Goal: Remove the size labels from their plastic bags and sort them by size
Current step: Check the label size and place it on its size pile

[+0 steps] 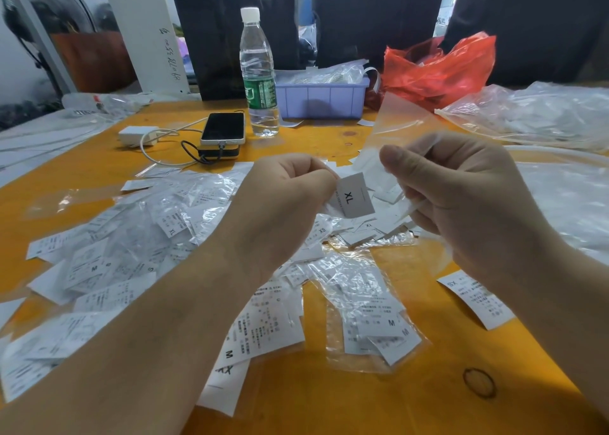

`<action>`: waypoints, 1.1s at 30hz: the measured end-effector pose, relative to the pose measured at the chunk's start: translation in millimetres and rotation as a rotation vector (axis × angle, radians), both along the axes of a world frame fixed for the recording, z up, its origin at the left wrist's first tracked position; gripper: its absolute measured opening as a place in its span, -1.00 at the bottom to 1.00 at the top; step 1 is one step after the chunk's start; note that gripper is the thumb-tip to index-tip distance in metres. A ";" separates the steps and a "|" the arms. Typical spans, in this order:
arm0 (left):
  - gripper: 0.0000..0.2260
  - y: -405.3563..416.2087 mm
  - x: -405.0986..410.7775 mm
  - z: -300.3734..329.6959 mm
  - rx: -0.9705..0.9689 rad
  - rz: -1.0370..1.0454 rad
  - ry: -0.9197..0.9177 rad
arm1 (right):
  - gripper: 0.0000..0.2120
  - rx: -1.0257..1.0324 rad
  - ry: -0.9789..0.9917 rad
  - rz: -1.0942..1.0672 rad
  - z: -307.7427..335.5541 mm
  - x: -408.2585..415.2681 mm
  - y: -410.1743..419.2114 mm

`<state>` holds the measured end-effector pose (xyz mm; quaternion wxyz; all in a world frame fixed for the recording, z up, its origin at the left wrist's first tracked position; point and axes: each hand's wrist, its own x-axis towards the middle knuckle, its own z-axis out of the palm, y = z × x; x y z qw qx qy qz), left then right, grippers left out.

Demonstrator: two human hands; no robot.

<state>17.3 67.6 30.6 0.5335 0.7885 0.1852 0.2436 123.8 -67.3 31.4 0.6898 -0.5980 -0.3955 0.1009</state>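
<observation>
Size label marked XL (356, 195), white, held above the middle of the worktop (412, 398) between the two hands. Left hand (283, 200): fingers curled, pinching the label's left edge. Right hand (461, 197): fingers curled round a clear plastic bag (395, 121), which stands up and away from the thumb, tilted toward the far side; the label's right end lies just beside this hand, and whether that end is still inside the bag's mouth cannot be told.

Below the hands, on the orange worktop: a loose spread of white labels and clear bags. Bagged labels (379, 322) showing the letter M lie near the right forearm; a label marked SX (474, 299) lies apart at the right edge, partly under the right wrist. A heap of bagged labels (138, 236) with XL, M and S visible lies to the left, partly under the left forearm.

Farther back: a phone (224, 128) resting on a dark block with cables and a white charger (136, 135); an upright water bottle (258, 72); a lilac bin (323, 100) holding more bags; a red plastic bag (438, 68); a pile of clear bags (534, 111) at far right.
</observation>
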 end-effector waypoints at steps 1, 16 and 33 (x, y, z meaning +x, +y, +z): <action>-0.79 -0.3 -0.1 0.4 0.003 0.000 0.002 | -0.58 -0.002 -0.001 0.002 -0.1 -0.1 0.3; -0.83 4.4 1.3 -0.9 -0.221 -0.042 -0.089 | -0.76 -0.138 0.101 0.093 -4.1 2.7 0.8; -0.86 0.6 1.9 -3.9 -0.163 -0.085 -0.091 | -0.85 -0.190 0.175 0.137 -3.1 0.4 -0.1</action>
